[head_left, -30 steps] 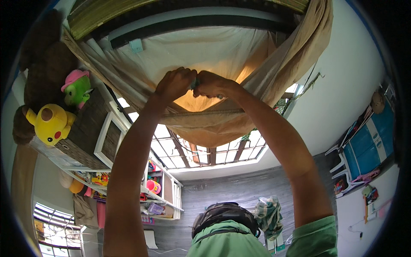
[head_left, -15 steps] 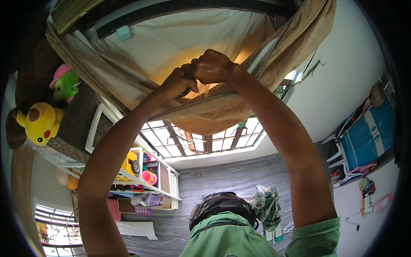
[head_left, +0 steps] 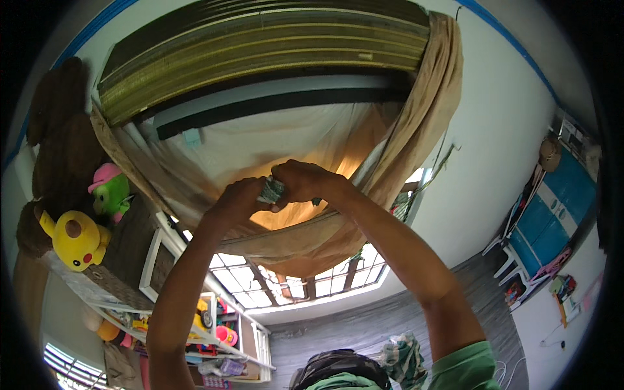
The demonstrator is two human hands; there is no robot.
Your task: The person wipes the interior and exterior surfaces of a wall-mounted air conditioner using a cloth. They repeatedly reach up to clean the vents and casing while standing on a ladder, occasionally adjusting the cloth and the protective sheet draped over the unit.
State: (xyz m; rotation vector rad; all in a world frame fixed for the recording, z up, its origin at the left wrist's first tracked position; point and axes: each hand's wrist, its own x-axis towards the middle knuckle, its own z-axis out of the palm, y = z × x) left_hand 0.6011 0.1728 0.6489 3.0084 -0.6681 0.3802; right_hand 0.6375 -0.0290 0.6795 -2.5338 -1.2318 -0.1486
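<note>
Green-grey cloth sits bunched between the left hand and right hand, both curled around it over a sagging tan sheet, which blocks part of the window. Leftward sits a yellow plush toy; far right, a blue cabinet.

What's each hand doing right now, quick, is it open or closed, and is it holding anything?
Left hand: closed, holding a wadded grey-green cloth-like bundle.
Right hand: closed, holding the same bundle.
</note>
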